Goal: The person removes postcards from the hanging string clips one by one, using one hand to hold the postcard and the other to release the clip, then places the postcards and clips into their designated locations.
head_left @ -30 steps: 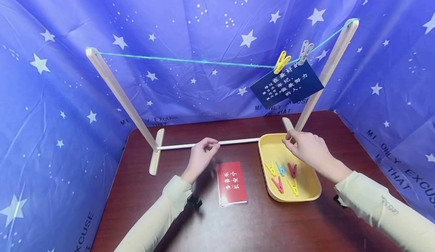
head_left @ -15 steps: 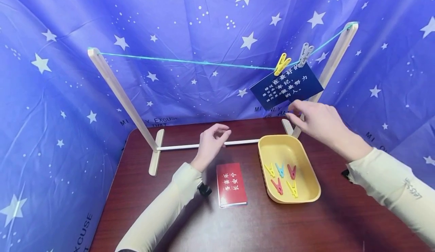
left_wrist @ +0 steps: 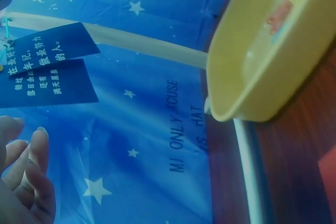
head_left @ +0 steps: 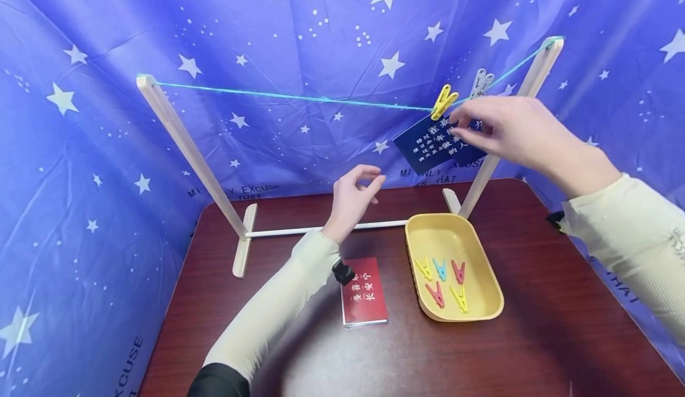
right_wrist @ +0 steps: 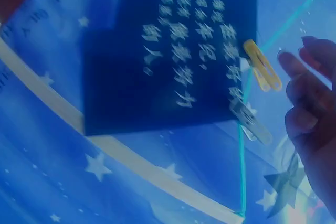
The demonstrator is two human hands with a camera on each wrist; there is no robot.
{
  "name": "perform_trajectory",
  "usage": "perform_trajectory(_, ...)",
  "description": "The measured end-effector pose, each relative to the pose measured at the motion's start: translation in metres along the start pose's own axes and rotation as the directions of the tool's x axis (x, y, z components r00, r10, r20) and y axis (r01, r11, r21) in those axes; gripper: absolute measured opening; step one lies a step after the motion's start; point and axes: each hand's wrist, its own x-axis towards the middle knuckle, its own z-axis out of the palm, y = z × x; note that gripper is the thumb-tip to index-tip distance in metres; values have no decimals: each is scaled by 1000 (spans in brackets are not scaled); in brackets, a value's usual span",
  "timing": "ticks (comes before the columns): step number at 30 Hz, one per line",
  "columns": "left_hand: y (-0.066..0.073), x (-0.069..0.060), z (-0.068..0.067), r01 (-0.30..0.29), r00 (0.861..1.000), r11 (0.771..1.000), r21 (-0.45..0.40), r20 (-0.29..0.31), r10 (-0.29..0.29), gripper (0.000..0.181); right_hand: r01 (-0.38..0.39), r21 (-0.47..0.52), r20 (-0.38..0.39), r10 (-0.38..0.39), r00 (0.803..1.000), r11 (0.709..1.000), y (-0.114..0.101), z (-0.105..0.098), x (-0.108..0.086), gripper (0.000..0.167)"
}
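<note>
Two overlapping dark blue cards point(head_left: 420, 147) with white writing hang from a green string point(head_left: 299, 98). A yellow clothespin point(head_left: 444, 102) and a grey clothespin point(head_left: 480, 82) clip them to it. My right hand point(head_left: 527, 138) is raised in front of the cards, fingers loosely bent and holding nothing; it hides part of them. In the right wrist view the fingertips are close to the yellow clothespin point(right_wrist: 262, 66), apart from it. Lower and to the left, my left hand point(head_left: 353, 199) hovers over the table with bent, unoccupied fingers, below the cards point(left_wrist: 52, 82) in the left wrist view.
A yellow tray point(head_left: 495, 284) holding several coloured clothespins stands on the dark wooden table point(head_left: 299, 355). Left of it lies a stack of red cards point(head_left: 369, 308). Wooden posts point(head_left: 187, 153) joined by a white rod point(head_left: 283, 231) carry the string.
My right hand has risen from over the tray to the hanging cards. My left hand has moved up and to the right. Cards and clothespins keep their places.
</note>
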Motion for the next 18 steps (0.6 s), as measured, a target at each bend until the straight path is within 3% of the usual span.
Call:
perform_trajectory(5,8,10,10,-8,1000,1000,-19,-9,8,19,108,14,-90,-106,990,994,15,-5,24,23)
perform_trajectory(8,12,13,16,-2,1000,999,-35,-16,1,18,132,44,-74,-128,989,990,23,-6,37,27)
perform_trajectory(13,18,19,25,7,1000,997,-71,-29,-9,20,24,37,76,-27,997,999,33,-10,49,34)
perform_trajectory(15,20,21,27,18,999,996,-88,-38,-21,21,-47,39,164,40,986,998,37,-11,52,38)
perform_trajectory(18,22,25,31,36,998,992,-122,-49,-42,21,-136,34,277,121,953,990,42,-13,55,42)
